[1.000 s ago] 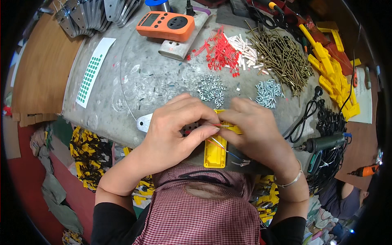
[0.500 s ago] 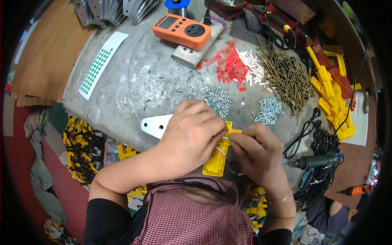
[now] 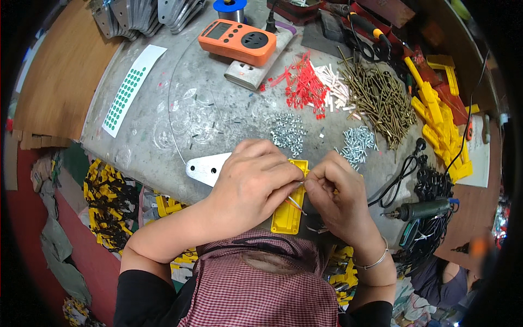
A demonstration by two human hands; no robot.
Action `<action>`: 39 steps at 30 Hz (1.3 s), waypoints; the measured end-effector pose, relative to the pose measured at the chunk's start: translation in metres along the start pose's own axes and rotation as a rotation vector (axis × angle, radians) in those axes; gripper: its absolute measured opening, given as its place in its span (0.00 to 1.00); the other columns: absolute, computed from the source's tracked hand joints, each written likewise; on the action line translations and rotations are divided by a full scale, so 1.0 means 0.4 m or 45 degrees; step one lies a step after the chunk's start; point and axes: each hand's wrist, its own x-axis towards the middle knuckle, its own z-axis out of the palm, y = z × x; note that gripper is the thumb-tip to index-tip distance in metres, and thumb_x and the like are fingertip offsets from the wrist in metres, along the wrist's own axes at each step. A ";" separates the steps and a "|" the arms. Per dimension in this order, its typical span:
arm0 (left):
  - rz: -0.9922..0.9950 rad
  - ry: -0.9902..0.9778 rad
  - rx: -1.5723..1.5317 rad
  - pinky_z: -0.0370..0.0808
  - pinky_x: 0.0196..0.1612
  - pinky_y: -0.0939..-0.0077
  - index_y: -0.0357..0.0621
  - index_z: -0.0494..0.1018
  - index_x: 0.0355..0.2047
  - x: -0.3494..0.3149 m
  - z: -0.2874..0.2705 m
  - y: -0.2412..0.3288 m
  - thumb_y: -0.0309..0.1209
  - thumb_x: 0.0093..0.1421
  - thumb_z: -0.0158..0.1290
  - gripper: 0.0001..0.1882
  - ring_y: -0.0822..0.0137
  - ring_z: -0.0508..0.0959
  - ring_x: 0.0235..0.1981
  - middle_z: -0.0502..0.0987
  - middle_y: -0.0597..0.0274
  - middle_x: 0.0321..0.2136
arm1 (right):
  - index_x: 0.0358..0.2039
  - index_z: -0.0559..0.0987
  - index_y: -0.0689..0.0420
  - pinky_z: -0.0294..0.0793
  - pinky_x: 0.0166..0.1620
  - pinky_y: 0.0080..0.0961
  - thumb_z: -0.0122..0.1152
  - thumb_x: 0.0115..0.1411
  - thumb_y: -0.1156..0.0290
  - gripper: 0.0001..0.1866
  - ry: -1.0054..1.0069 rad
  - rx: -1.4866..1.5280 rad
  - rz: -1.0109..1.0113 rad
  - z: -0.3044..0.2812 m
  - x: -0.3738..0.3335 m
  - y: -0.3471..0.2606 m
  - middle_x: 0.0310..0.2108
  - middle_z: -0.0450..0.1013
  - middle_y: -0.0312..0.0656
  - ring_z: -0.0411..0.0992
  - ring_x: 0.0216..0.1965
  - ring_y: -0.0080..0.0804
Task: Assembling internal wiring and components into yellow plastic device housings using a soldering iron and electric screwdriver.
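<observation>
At the table's near edge lies a yellow plastic housing (image 3: 285,217), a shallow open case, partly hidden under my hands. My left hand (image 3: 251,182) is closed over its upper part, with finger and thumb pinched on thin wires (image 3: 295,204); white and red ends stick out below the thumb. My right hand (image 3: 339,195) is closed in a pinch just right of the housing, its fingertips close to the left ones. What sits between the right fingertips is too small to make out. A silvery metal plate with holes (image 3: 204,169) lies left of my left hand.
Beyond my hands lie small nuts (image 3: 289,133), screws (image 3: 357,146), red indicator lights (image 3: 306,90) and long bolts (image 3: 381,101). An orange meter (image 3: 237,41) rests on a power strip (image 3: 245,74). Yellow housings (image 3: 444,131) and a green power screwdriver (image 3: 419,213) are at right.
My right hand has drawn in its fingers and turned more upright at the housing. My left hand stays nearly in place. An orange tool at the far right has moved and is blurred.
</observation>
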 end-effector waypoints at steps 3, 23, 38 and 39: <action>0.090 0.020 0.125 0.70 0.39 0.67 0.43 0.77 0.29 -0.001 -0.001 0.008 0.23 0.44 0.63 0.10 0.60 0.76 0.32 0.78 0.62 0.26 | 0.27 0.72 0.60 0.65 0.26 0.24 0.62 0.53 0.81 0.06 -0.073 0.146 0.119 0.004 -0.006 0.003 0.25 0.66 0.39 0.65 0.22 0.29; 0.020 0.033 -0.078 0.71 0.37 0.69 0.43 0.78 0.27 -0.004 0.003 -0.008 0.24 0.44 0.63 0.08 0.61 0.75 0.31 0.77 0.64 0.25 | 0.39 0.78 0.66 0.72 0.31 0.11 0.64 0.59 0.77 0.08 0.189 0.874 0.559 0.050 -0.078 -0.014 0.28 0.75 0.33 0.71 0.28 0.13; 0.239 0.084 -0.041 0.70 0.35 0.68 0.47 0.77 0.28 -0.015 -0.001 -0.034 0.23 0.38 0.62 0.13 0.63 0.74 0.30 0.75 0.69 0.25 | 0.35 0.76 0.63 0.68 0.31 0.13 0.58 0.63 0.75 0.04 -0.261 0.979 0.825 -0.013 -0.003 -0.001 0.26 0.72 0.30 0.69 0.27 0.13; 0.274 0.082 -0.014 0.70 0.34 0.68 0.47 0.77 0.28 -0.017 -0.002 -0.034 0.23 0.37 0.62 0.13 0.63 0.74 0.29 0.75 0.69 0.25 | 0.35 0.75 0.62 0.68 0.31 0.14 0.57 0.63 0.74 0.05 -0.381 1.092 0.895 -0.015 0.003 0.005 0.26 0.72 0.29 0.70 0.27 0.14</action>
